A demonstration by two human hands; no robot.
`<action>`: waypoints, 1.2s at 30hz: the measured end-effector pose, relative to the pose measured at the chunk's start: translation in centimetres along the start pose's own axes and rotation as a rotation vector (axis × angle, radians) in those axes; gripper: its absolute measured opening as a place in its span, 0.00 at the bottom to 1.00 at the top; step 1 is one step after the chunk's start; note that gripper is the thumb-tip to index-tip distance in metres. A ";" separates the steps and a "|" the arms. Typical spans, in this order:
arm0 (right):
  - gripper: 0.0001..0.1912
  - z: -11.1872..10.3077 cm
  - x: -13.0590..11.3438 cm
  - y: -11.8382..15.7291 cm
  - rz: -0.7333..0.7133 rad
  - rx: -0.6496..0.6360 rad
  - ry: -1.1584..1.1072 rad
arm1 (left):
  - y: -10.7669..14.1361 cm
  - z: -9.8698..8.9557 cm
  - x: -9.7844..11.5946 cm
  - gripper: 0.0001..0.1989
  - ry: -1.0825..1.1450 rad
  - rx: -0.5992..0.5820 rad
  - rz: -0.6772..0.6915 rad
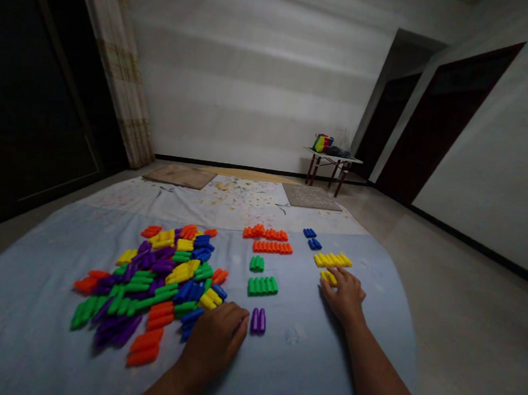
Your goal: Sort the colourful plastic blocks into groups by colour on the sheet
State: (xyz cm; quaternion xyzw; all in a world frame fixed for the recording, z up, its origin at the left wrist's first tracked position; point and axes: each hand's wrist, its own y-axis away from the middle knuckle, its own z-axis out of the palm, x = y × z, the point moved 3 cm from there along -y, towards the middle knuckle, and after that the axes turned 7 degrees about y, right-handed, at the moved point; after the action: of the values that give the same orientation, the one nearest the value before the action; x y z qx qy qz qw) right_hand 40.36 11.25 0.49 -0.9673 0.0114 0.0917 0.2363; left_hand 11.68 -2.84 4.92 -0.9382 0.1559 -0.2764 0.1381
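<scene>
Near the right side of the table, my right hand (344, 294) has its thumb and fingers closed about a short yellow toy building block (328, 278). Just beyond it lies a longer yellow row of joined blocks (333, 260). My left hand (216, 337) rests with curled fingers between the mixed pile of coloured blocks (142, 282) and a purple pair (258, 321); what its fingers hold, if anything, is hidden. Sorted in the middle are green blocks (263, 286), a smaller green group (257, 263) and orange rows (272, 247). Two blue groups (314, 244) lie at the back right.
A light blue cloth (301, 377) covers the near part of the table, a floral white cloth (244, 202) the far part. Two flat mats (312, 197) lie at the far edge. Behind stands a small folding table (334, 158) with a colourful bag (322, 143) on it.
</scene>
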 end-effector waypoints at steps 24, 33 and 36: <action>0.24 -6.6 -14.5 6.1 -0.629 -0.660 -0.360 | 0.3 -6.0 -7.5 0.15 -0.058 0.417 -0.244; 0.22 -6.8 -15.4 5.2 -0.608 -0.581 -0.424 | 0.9 -7.2 -8.5 0.16 -0.024 0.521 -0.353; 0.19 -7.5 -18.0 5.1 -0.645 -0.517 -0.460 | 1.0 -7.1 -8.9 0.16 -0.006 0.518 -0.382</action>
State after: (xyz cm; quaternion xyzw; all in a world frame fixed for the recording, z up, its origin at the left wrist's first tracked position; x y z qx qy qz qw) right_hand 23.62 2.88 8.02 -0.9032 -0.3655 0.2253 0.0004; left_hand 0.33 -1.73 6.05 -0.8850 -0.0991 -0.3252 0.3183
